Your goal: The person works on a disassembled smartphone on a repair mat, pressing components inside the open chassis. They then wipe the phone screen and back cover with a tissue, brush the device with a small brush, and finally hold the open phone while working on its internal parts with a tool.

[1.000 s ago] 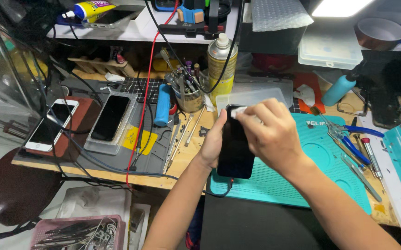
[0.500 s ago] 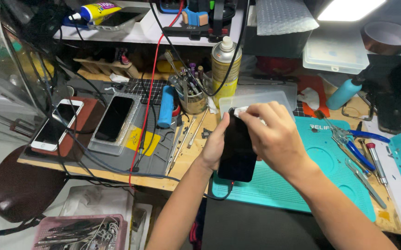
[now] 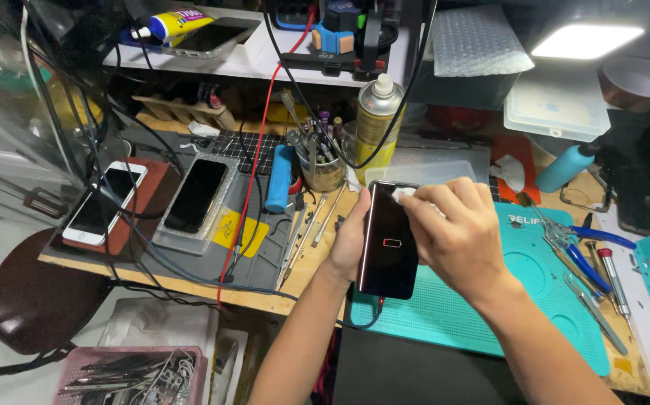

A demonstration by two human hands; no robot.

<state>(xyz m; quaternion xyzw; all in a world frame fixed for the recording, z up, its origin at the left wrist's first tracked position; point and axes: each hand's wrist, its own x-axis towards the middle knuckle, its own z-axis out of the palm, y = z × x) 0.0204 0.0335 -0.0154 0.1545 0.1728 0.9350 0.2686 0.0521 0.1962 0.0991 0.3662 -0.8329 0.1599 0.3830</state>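
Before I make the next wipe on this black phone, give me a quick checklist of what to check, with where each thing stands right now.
1. Grip: left hand cups the glossy black phone along its left edge, above the teal silicone work mat. Ok.
2. Wipe: right hand presses a small white wipe on the phone's top end. Ok.
3. Cable: a dark cable hangs from the phone's bottom end and may tug when the phone turns. Not ok.
4. Screen: lit, showing a small red battery icon. Ok.
5. Smudges left on the glass: cannot tell.
6. Space: blue-handled pliers lie apart on the mat. Ok.
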